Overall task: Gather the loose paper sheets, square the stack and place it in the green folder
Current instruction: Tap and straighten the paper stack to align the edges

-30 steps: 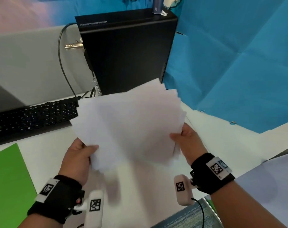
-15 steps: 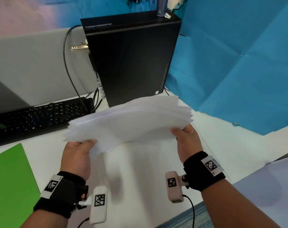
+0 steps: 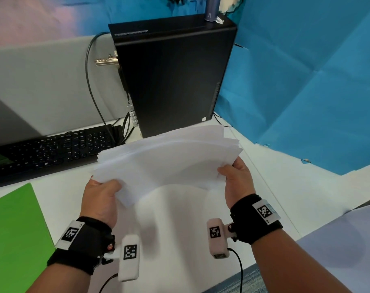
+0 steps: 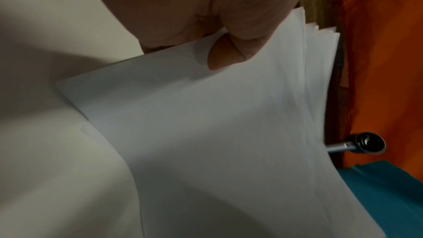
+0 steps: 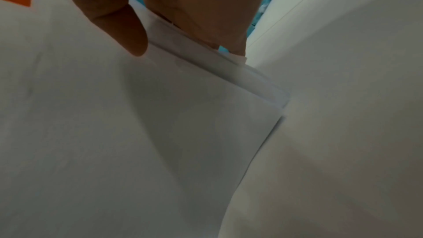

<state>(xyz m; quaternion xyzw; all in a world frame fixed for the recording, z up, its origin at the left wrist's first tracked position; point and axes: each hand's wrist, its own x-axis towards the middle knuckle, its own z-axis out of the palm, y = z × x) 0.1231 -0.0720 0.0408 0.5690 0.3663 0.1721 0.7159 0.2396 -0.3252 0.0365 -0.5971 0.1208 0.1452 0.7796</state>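
A fanned stack of white paper sheets (image 3: 169, 159) hangs above the white desk (image 3: 180, 218), its edges uneven. My left hand (image 3: 101, 195) grips the stack's near left corner, thumb on top. My right hand (image 3: 237, 178) pinches the right edge. In the left wrist view the thumb presses the paper sheets (image 4: 228, 124); in the right wrist view a finger lies under the sheets (image 5: 137, 133) and their stepped edges show. The green folder (image 3: 15, 235) lies flat on the desk at the left, apart from both hands.
A black computer tower (image 3: 173, 77) stands right behind the stack. A black keyboard (image 3: 48, 149) lies at the back left, with cables beside it. Blue sheeting (image 3: 306, 92) covers the right wall. A pale lilac sheet (image 3: 344, 250) lies at the near right.
The stack has tipped from nearly upright, facing me, down to almost flat and has dropped lower. Both hands kept their grip and moved slightly apart.
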